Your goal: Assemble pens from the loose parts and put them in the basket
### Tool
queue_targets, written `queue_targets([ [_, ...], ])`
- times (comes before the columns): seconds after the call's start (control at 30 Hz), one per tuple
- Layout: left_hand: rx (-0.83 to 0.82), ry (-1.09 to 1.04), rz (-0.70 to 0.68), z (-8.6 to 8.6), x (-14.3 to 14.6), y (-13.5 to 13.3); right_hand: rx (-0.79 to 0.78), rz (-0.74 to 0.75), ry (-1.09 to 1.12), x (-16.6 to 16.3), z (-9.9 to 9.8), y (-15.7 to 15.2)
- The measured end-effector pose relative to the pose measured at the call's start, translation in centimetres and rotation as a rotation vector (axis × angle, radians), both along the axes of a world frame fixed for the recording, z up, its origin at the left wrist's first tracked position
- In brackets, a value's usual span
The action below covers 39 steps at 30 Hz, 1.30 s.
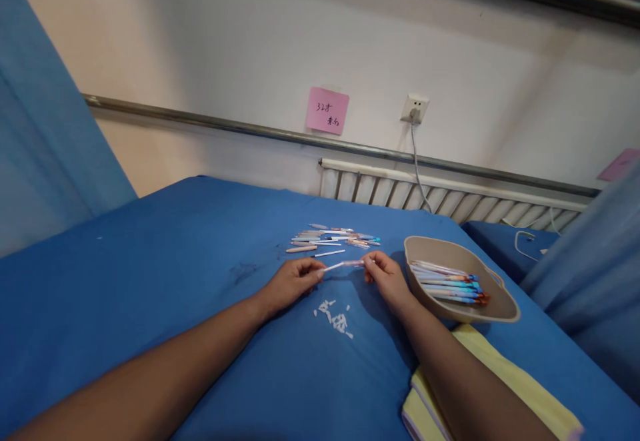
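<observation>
In the head view my left hand (295,282) is closed, pinching the outer end of a thin white pen refill (333,268). My right hand (386,277) is closed on a slim pinkish clear pen barrel (353,263). Refill and barrel meet in a line between the two hands; whether one sits inside the other is too small to tell. Beyond the hands lies a loose heap of pens and pen parts (327,236), with a white refill (330,253) nearest to me. Small white bits (339,322) are scattered on the blue sheet below the hands.
A beige basket (460,246) with several pens stands at my right. A folded yellow towel (505,368) lies partly under my right forearm. The blue sheet (165,261) covers the bed-like surface. Behind are a radiator (380,188), a plugged socket (415,108) and side curtains (50,114).
</observation>
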State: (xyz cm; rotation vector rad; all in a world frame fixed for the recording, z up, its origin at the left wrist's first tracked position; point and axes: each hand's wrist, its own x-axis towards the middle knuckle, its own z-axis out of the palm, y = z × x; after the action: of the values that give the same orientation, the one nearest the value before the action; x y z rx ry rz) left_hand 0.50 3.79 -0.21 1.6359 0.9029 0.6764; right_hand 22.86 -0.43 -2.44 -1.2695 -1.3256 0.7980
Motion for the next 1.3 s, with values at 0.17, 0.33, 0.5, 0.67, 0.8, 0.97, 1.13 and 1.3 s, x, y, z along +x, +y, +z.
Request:
queue_targets([
  [0.17,0.096,0.073,-0.024,0.0,-0.1,-0.1,-0.030,0.058,-0.126,-0.5,-0.3,-0.3],
  [0.33,0.126,0.097,-0.068,0.0,-0.1,-0.4,-0.026,0.120,-0.180,-1.3,-0.5,-0.8],
  [0.5,0.117,0.094,-0.084,-0.1,-0.2,-0.4,-0.017,0.126,-0.158,-1.6,-0.3,-0.9],
  [0.67,0.107,0.089,-0.090,0.2,-0.2,-0.6,-0.008,0.135,-0.166,-2.1,0.3,-1.3],
  [0.8,0.130,0.069,-0.074,0.2,-0.2,-0.8,-0.035,0.164,-0.171,-2.4,0.4,-1.4],
  [0.97,0.136,0.050,-0.055,0.0,-0.1,-0.7,-0.044,0.146,-0.145,-2.5,0.3,-1.3],
  [1.13,0.023,0.014,-0.016,-0.3,0.0,-0.2,-0.023,0.092,-0.096,-2.3,0.2,-1.1],
  [1.3,0.011,0.008,0.012,-0.2,0.1,-0.1,0.004,0.082,-0.112,-2.2,0.1,-1.1],
])
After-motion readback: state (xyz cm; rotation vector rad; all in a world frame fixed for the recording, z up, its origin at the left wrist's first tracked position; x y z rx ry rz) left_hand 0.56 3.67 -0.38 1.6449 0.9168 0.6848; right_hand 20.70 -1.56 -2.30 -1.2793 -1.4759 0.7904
